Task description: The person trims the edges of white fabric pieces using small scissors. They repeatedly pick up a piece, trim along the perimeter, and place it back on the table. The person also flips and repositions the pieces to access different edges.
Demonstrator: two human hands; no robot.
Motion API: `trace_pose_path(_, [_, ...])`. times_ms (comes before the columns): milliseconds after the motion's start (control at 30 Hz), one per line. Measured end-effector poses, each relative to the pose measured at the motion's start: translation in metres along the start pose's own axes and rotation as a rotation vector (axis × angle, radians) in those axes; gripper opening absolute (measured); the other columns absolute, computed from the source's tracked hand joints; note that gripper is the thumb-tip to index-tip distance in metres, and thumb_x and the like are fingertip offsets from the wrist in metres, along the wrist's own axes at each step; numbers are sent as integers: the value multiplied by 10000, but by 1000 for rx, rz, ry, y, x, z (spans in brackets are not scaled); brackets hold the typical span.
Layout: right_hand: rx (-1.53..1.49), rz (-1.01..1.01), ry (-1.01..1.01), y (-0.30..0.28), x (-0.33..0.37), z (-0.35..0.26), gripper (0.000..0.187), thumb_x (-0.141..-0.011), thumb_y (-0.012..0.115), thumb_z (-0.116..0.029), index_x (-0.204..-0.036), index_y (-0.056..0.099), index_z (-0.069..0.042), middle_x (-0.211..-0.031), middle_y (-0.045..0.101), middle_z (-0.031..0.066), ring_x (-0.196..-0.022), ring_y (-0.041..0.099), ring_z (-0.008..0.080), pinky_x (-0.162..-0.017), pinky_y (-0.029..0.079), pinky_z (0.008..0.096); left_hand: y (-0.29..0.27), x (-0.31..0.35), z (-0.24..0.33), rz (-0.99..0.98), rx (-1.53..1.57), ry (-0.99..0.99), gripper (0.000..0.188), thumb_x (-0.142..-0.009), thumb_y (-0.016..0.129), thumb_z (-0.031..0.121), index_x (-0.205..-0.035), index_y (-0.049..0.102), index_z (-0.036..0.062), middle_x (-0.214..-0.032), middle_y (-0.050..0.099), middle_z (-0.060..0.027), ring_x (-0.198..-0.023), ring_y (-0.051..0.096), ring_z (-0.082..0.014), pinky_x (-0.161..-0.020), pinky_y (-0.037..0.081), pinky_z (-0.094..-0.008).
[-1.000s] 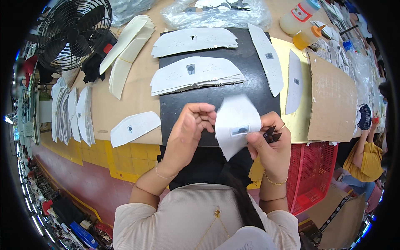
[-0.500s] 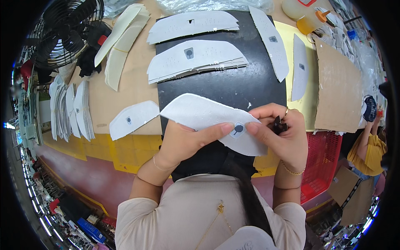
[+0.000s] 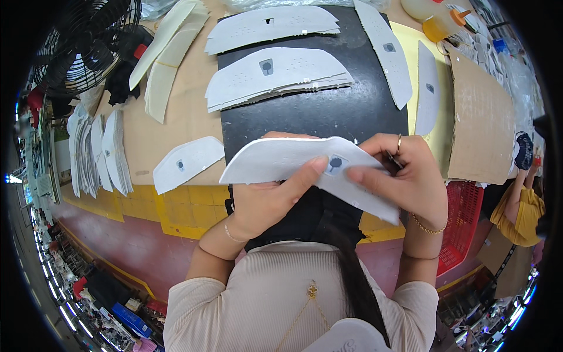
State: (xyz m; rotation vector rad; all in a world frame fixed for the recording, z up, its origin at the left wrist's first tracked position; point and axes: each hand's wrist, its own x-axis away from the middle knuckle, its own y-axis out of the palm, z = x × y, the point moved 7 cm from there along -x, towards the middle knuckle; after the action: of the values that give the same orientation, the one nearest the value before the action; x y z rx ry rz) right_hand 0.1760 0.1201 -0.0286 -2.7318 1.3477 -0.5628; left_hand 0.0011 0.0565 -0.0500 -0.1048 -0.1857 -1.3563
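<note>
A white, curved panel (image 3: 267, 161) with a small grey-and-dark keyhole-shaped patch (image 3: 336, 165) is stretched between both hands in front of my body. My left hand (image 3: 264, 202) is closed on it from below, the thumb pressing just left of the patch and the other fingers mostly hidden behind. At the panel's right part, my right hand (image 3: 417, 176) pinches it, thumb in front. A small dark tool (image 3: 392, 161) is tucked in the right fingers; its kind is hard to make out. Left of the held piece, a similar panel (image 3: 187, 164) lies on the table's near edge.
Stacks of white panels (image 3: 278, 76) lie on a black mat (image 3: 316, 120). A fan (image 3: 85, 44) stands at the far left, an orange-capped bottle (image 3: 446, 24) at the far right. Cardboard (image 3: 481, 117) and a red basket (image 3: 460, 229) are at right. Another person's yellow sleeve (image 3: 519, 217) shows.
The held panel has tilted and bends more, its right end swinging right. My right hand has moved right and turned, so the dark tool shows less. My left thumb stays beside the patch.
</note>
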Motion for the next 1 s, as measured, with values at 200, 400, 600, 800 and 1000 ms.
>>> trace_pose_path(200, [177,-97,-9,-2,-12,-4,141,-853,752,-93,-889,688,28,-697,629,-10,-631,517,12,-548,404,201,-2,1,5,-9,-49,231,525,-869,756,109,-1321,506,14,-1053,673,-88,-784,625,-82,-691,506,-221])
trace_pose_path(400, [465,-262,-68,-3,-38,17,278,-823,740,-245,-908,691,16,-713,648,156,-604,593,288,-595,482,339,-36,-21,-21,-435,174,-192,535,-872,721,365,-1254,609,8,-907,713,-58,-823,680,-143,-756,514,-282])
trace_pose_path(600, [795,386,-269,-9,-20,-4,185,-768,719,-50,-949,683,-37,-899,626,110,-744,650,303,-640,513,375,-22,-25,-30,-224,-683,47,241,-823,792,138,-1019,694,38,-694,679,-82,-596,603,-99,-585,452,-232])
trace_pose_path(800, [902,142,-512,49,20,24,434,-701,667,-46,-1133,699,-74,-1049,603,54,-728,599,187,-585,508,303,-7,-34,-27,-265,-739,135,226,-809,793,167,-886,630,30,-643,632,-118,-509,585,-193,-494,411,-291])
trace_pose_path(1000, [1018,132,-570,59,18,32,443,-748,624,-93,-1184,686,-54,-1073,598,51,-663,525,143,-545,484,266,-3,-34,-29,-277,-798,129,202,-839,740,218,-875,620,59,-633,630,-154,-605,636,-352,-550,479,-399])
